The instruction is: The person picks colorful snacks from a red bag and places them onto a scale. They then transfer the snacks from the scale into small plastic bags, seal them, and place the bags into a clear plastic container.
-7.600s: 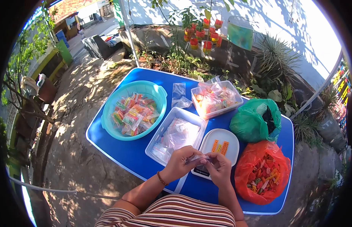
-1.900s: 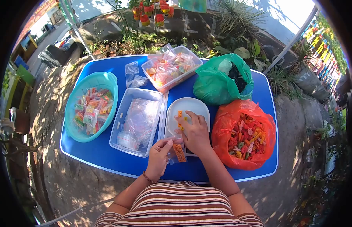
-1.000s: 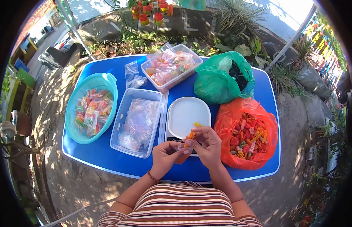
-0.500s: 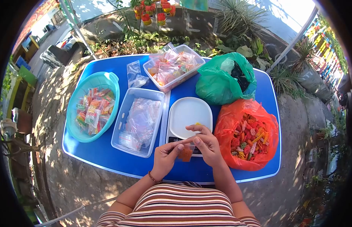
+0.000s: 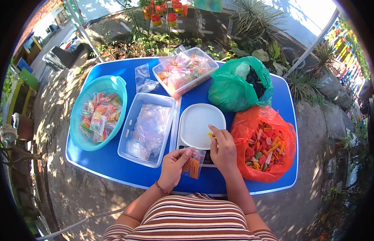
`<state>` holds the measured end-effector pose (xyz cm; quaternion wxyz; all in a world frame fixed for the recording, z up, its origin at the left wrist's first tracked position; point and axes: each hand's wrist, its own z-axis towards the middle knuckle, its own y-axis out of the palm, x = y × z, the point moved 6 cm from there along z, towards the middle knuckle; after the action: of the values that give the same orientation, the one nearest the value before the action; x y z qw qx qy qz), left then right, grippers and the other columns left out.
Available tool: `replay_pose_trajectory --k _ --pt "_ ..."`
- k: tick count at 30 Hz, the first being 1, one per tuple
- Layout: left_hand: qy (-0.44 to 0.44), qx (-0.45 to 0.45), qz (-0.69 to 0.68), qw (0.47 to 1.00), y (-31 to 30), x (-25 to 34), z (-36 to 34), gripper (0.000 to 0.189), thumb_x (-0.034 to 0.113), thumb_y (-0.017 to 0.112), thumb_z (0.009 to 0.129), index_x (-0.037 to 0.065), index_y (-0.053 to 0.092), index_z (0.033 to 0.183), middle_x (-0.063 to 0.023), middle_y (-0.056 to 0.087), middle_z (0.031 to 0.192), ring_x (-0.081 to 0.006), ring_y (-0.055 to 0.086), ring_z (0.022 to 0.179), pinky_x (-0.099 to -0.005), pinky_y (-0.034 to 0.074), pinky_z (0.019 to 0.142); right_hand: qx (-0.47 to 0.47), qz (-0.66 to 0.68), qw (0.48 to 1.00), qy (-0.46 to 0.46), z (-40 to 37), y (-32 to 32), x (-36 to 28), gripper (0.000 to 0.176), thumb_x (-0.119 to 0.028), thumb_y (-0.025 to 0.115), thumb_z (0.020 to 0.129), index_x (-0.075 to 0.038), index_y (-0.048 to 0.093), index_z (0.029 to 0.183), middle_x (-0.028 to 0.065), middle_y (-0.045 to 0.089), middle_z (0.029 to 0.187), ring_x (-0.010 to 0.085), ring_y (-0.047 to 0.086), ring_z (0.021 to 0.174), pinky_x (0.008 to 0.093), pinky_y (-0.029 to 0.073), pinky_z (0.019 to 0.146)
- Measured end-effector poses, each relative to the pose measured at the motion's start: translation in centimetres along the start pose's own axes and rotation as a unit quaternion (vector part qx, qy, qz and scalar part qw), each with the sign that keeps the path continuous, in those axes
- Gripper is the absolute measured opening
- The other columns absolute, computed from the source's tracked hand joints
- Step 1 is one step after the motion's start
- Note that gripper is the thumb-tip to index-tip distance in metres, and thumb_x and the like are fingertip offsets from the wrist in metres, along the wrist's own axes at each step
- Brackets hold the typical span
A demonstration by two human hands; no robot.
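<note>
My left hand (image 5: 173, 166) pinches the top of a small clear plastic bag (image 5: 194, 164) with orange spiral pieces inside. Just above the front of the white scale (image 5: 202, 124), my right hand (image 5: 223, 150) has its fingers bent together round a small yellow piece (image 5: 210, 134). To the right, an open red plastic bag (image 5: 239, 132) holds many red, orange, yellow and green pieces. A clear tub (image 5: 125, 138) left of the scale contains flat, empty-looking plastic bags (image 5: 151, 122).
On the blue table (image 5: 96, 164) are a turquoise basket (image 5: 78, 134) of filled packets, a clear container (image 5: 186, 89) of filled packets at the back, a green plastic bag (image 5: 225, 94) at the back right, and loose clear bags (image 5: 142, 78).
My right hand has left the small bag and moved up and right to the yellow piece. The small bag now hangs from my left hand, its orange pieces more visible.
</note>
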<state>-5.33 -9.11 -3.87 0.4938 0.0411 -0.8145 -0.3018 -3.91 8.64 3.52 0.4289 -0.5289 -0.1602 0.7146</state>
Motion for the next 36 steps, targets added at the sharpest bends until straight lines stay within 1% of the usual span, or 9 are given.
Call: replay_pose_trajectory --k 3,8,11,14,18,23,29,32,36 --pt "0.052 -0.004 0.071 0.996 0.7 1.3 -0.4 0.022 0.013 0.071 0.099 -0.004 0.073 0.112 -0.0141 0.077 0.102 -0.0163 0.075 0.094 -0.0283 0.06 0.082 0.029 0.204 0.978 0.033 -0.2 -0.7 -0.3 0.034 0.009 0.063 0.091 0.001 0.066 0.124 0.0103 0.065 0.098 0.0175 0.066 0.091 0.03 0.054 0.081" --pt "0.06 -0.013 0.08 0.995 1.1 1.6 -0.3 0.021 0.009 0.075 0.095 -0.004 0.073 0.111 -0.0153 0.078 0.1 -0.016 0.075 0.09 -0.0279 0.061 0.08 0.037 0.525 0.842 0.118 -2.0 -0.1 0.0 0.027 0.008 0.062 0.097 0.005 0.061 0.124 0.0078 0.064 0.107 0.0108 0.064 0.102 0.0259 0.054 0.089" --pt "0.076 -0.02 0.066 0.995 1.1 1.6 -0.2 0.018 0.006 0.077 0.092 -0.004 0.073 0.106 -0.0169 0.077 0.099 -0.0169 0.075 0.09 -0.0287 0.062 0.078 -0.004 0.474 0.877 0.082 -2.5 -0.4 -0.1 0.029 0.009 0.062 0.097 0.005 0.058 0.125 0.0108 0.065 0.112 0.0126 0.065 0.105 0.026 0.054 0.091" --pt "0.078 -0.013 0.065 0.995 1.3 2.0 -0.3 0.014 0.003 0.079 0.09 -0.002 0.071 0.1 -0.0179 0.077 0.096 -0.0195 0.076 0.089 -0.0301 0.063 0.077 0.1 0.505 0.851 0.106 -2.6 -1.3 -0.2 0.029 0.009 0.064 0.096 0.005 0.056 0.124 0.0114 0.066 0.113 0.013 0.065 0.104 0.0263 0.054 0.092" --pt "0.103 -0.025 0.057 0.993 2.0 2.7 -0.4 0.013 0.003 0.08 0.089 -0.003 0.07 0.096 -0.0187 0.077 0.099 -0.0196 0.077 0.089 -0.0293 0.064 0.074 0.074 0.478 0.872 0.069 -2.9 -1.7 0.1 0.03 0.008 0.065 0.096 0.005 0.055 0.124 0.0121 0.067 0.112 0.0143 0.067 0.105 0.0268 0.054 0.092" --pt "0.095 -0.047 0.078 0.991 2.4 2.4 -0.4 0.017 0.005 0.078 0.091 -0.004 0.073 0.105 -0.0164 0.077 0.099 -0.0166 0.075 0.087 -0.0274 0.062 0.075 -0.004 0.461 0.885 0.06 -3.5 -1.1 -0.4 0.023 0.006 0.072 0.092 0.005 0.063 0.114 0.0117 0.071 0.105 0.0154 0.068 0.107 0.0264 0.054 0.091" --pt "0.056 -0.055 0.059 0.995 2.7 1.5 -0.5 0.027 0.018 0.072 0.099 -0.004 0.074 0.114 -0.0115 0.077 0.1 -0.0121 0.072 0.089 -0.025 0.058 0.078 0.051 0.372 0.922 0.09 -3.9 -0.8 0.5 0.017 -0.001 0.08 0.084 0.0 0.072 0.1 0.0118 0.073 0.1 0.0175 0.066 0.091 0.0311 0.051 0.086" --pt "0.033 -0.045 0.042 0.998 2.0 0.4 -0.3 0.028 0.021 0.07 0.101 -0.003 0.074 0.113 -0.011 0.077 0.101 -0.0117 0.072 0.089 -0.0248 0.057 0.08 0.005 0.278 0.961 0.013 -3.3 -1.2 -0.6 0.014 -0.006 0.081 0.084 -0.004 0.076 0.097 0.0122 0.07 0.106 0.0217 0.06 0.097 0.0346 0.046 0.091" --pt "0.077 -0.028 0.039 0.996 2.0 0.7 -0.1 0.027 0.021 0.068 0.102 -0.003 0.074 0.109 -0.0103 0.077 0.1 -0.0115 0.071 0.089 -0.025 0.057 0.08 -0.023 0.212 0.977 0.006 -3.5 -1.2 -2.3 0.01 -0.01 0.08 0.084 -0.006 0.077 0.093 0.0128 0.064 0.12 0.0257 0.051 0.113 0.0355 0.043 0.094"
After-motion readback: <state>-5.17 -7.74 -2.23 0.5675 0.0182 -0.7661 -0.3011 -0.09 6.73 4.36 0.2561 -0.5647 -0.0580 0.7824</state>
